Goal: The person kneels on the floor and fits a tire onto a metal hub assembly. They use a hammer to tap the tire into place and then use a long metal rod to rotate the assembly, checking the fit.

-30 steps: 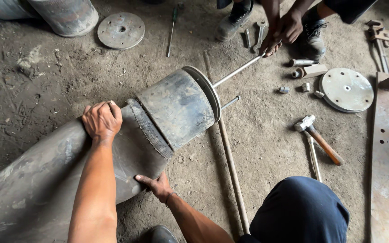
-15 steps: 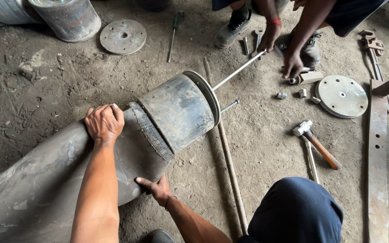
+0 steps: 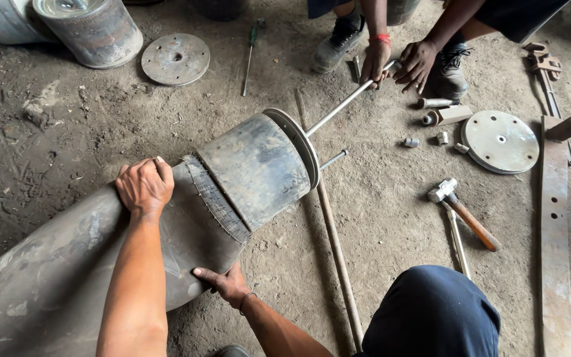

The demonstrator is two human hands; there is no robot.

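Note:
A big grey rubber sleeve [image 3: 47,277] lies on the dirt floor, pulled over a dark rubber drum [image 3: 256,168] with a round metal end plate [image 3: 293,147]. My left hand [image 3: 143,188] presses on top of the sleeve near its frayed rim, fingers curled over it. My right hand [image 3: 225,283] grips the lower edge of that rim. A long metal rod [image 3: 345,104] sticks out of the end plate. A co-worker's two hands [image 3: 398,63] hold its far end.
On the floor lie a hammer [image 3: 464,211], a round steel plate [image 3: 500,141], small bolts and sleeves [image 3: 434,116], a long pipe [image 3: 335,251], a flat steel bar [image 3: 555,231], a screwdriver [image 3: 250,53], another disc [image 3: 175,59] and a metal drum [image 3: 90,30]. My knee [image 3: 434,314] is at bottom right.
The co-worker's hand that reached down to the small parts on the floor has come back to the rod's end. My two hands stay on the sleeve.

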